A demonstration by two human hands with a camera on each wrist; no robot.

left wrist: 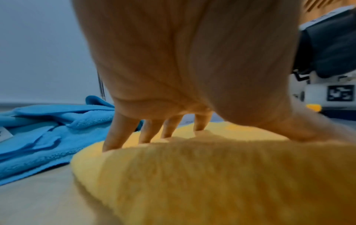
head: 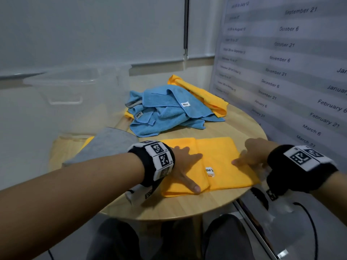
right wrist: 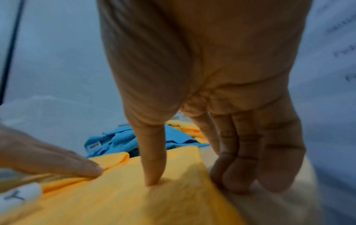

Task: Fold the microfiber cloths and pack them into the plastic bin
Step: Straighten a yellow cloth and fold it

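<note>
A folded yellow cloth [head: 221, 156] [left wrist: 212, 182] [right wrist: 134, 205] with a white tag [head: 210, 170] lies at the front of the round wooden table [head: 169, 209]. My left hand [head: 191, 170] [left wrist: 173, 76] rests flat on the cloth's left half, fingers spread. My right hand [head: 247, 160] [right wrist: 185, 181] is at the cloth's right edge: the thumb presses down on top and the other fingers curl against the edge. A clear plastic bin [head: 62, 85] stands at the back left; what it holds cannot be made out.
A crumpled pile of blue cloths [head: 165, 109] [left wrist: 38, 137] [right wrist: 115, 141] sits mid-table, with another yellow cloth [head: 202, 92] behind it. A grey cloth [head: 105, 145] lies under my left forearm. A printed wall panel [head: 281, 72] stands close on the right.
</note>
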